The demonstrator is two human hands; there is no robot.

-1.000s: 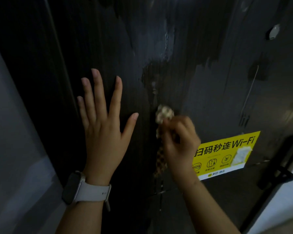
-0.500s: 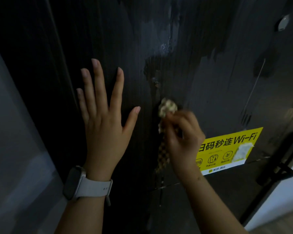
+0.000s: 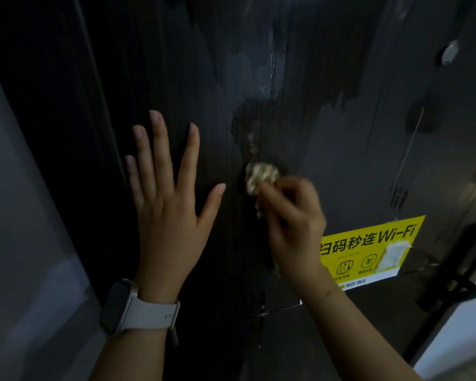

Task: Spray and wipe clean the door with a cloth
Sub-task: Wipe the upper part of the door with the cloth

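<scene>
The right hand [image 3: 291,215] had its grip clamped on a bunched cloth [image 3: 260,176], fingers curled round it, with the wad poking out above the knuckles and pressed against the dark door [image 3: 327,160]. The left hand [image 3: 168,210] lay flat on the door to the left of that grip, fingers straight and spread, holding nothing; a pale-strapped watch [image 3: 132,309] sat on its wrist.

Just above the grip there was a small pale spot [image 3: 252,147] inside a wet patch, and higher up the panel showed streaky, uneven smears. Below and to the right of the grip, a yellow Wi-Fi sticker [image 3: 368,251] was stuck to the door, one patch already torn pale.

Judging from this, the risks were plain. With so little cloth exposed, the knuckles might have rubbed the door instead of the fabric, and the spot could have stayed. A stroke straying down and right could have caught the sticker's damaged edge and peeled more. The braced palm was likely to leave a fresh print on the wiped surface.
</scene>
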